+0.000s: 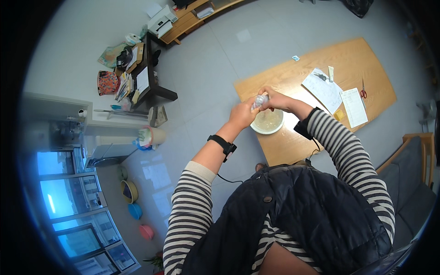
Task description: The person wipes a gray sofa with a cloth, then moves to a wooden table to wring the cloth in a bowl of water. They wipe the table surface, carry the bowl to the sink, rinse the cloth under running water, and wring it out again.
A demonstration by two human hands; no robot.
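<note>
A crumpled light-coloured cloth [260,101] with a faint pattern is bunched between my two hands. My left hand [242,112] grips its left side and my right hand [276,99] grips its right side, the hands almost touching. Just below them in the picture is a pale round basin [268,124] on the wooden table, holding cloudy liquid. My hands hide the basin's far rim. Each wrist wears a black strap with a device.
On the wooden table [374,65] lie paper sheets [321,91], a written pad [354,106], a tube [330,74], red-handled scissors [363,92] and a yellow object [339,115]. A grey sofa [405,172] stands at right, a cluttered dark desk [150,82] at left.
</note>
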